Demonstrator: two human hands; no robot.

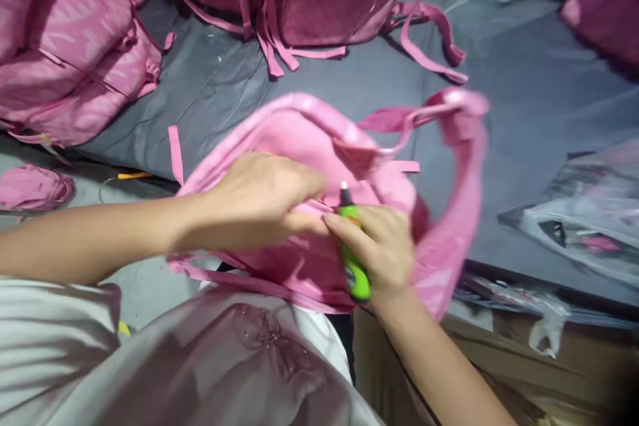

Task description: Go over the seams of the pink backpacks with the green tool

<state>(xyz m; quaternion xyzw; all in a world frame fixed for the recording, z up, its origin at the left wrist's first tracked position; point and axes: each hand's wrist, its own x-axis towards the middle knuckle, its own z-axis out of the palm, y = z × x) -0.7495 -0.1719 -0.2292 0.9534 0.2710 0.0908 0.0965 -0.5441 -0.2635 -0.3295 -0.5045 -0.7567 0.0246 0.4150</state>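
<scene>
An open pink backpack (299, 126) lies at the table's near edge, its strap arching on the right. My left hand (264, 196) reaches into the opening, its fingers closed on pink fabric near the middle. Beside it my right hand (384, 246) is wrapped round a bright green tool (355, 273) with a black collar and a pale metal tip pointing away from me. The right thumb and the left fingertips meet at the fabric. What lies beneath the hands is hidden, and motion blurs the details.
More pink backpacks (329, 0) stand along the back of the grey-covered table (524, 100), with others (64, 46) at the left. Clear plastic bags (589, 219) lie at the right. Cardboard (529, 359) shows below the edge. A small pink bag (34, 186) sits at far left.
</scene>
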